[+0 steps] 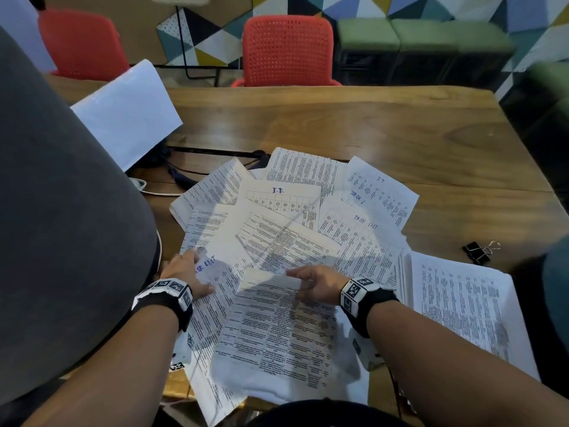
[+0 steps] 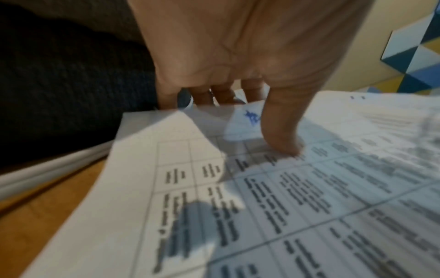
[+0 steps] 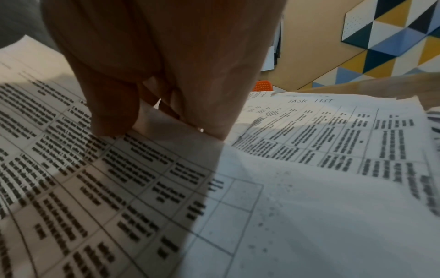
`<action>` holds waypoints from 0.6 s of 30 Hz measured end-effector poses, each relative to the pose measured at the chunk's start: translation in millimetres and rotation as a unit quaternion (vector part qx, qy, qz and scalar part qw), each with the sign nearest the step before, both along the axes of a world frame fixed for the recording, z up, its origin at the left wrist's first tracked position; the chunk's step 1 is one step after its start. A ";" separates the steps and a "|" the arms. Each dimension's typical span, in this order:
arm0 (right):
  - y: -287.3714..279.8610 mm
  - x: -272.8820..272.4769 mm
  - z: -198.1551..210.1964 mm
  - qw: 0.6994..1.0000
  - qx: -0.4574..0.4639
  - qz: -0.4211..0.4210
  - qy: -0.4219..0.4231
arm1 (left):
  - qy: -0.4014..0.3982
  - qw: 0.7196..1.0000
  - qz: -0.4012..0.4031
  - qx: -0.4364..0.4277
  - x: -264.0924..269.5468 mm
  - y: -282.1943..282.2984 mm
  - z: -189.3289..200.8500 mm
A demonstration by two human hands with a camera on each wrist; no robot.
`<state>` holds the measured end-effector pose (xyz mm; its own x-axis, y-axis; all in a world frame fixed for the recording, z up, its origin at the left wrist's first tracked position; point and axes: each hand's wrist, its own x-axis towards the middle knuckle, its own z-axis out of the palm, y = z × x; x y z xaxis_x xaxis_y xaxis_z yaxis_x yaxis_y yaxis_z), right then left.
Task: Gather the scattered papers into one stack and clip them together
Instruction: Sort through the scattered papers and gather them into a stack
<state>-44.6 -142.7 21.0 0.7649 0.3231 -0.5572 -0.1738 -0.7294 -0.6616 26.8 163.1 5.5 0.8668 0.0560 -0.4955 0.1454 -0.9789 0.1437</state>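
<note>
Several printed sheets [image 1: 286, 217] lie fanned and overlapping on the wooden table [image 1: 369, 124]. My left hand [image 1: 184, 269] is at the pile's left edge. Its thumb [image 2: 283, 139] presses on a table-printed sheet [image 2: 262, 206] with blue handwriting, and its fingers reach past that sheet's edge, their tips hidden. My right hand [image 1: 317, 283] pinches the raised top edge of the nearest sheet [image 1: 277, 328], thumb [image 3: 112, 122] on top and fingers behind the edge. A black binder clip [image 1: 477, 252] lies on the table to the right, apart from both hands.
A thicker squared stack [image 1: 462, 306] of printed pages sits right of the pile, near the clip. A person in grey [image 1: 61, 211] fills the left side, with a blank sheet [image 1: 126, 115] beside them. Cables [image 1: 184, 177] lie behind the papers. Red chairs [image 1: 288, 50] stand beyond the far edge.
</note>
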 end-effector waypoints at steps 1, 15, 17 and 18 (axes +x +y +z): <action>0.9 1.3 -0.4 1.000 0.004 -0.013 0.008 | -0.020 1.000 0.005 -0.013 -0.2 -0.2 -0.1; -23.1 22.6 6.8 0.974 -0.031 -0.193 -0.116 | -0.159 0.919 0.110 -0.343 36.2 -49.5 23.0; -39.9 25.8 3.0 0.961 -0.023 -0.250 -0.116 | -0.118 0.961 0.121 -0.219 41.1 -44.6 11.4; -47.0 26.5 1.9 0.953 -0.007 -0.279 -0.114 | -0.080 0.977 0.119 -0.157 40.4 -43.2 6.4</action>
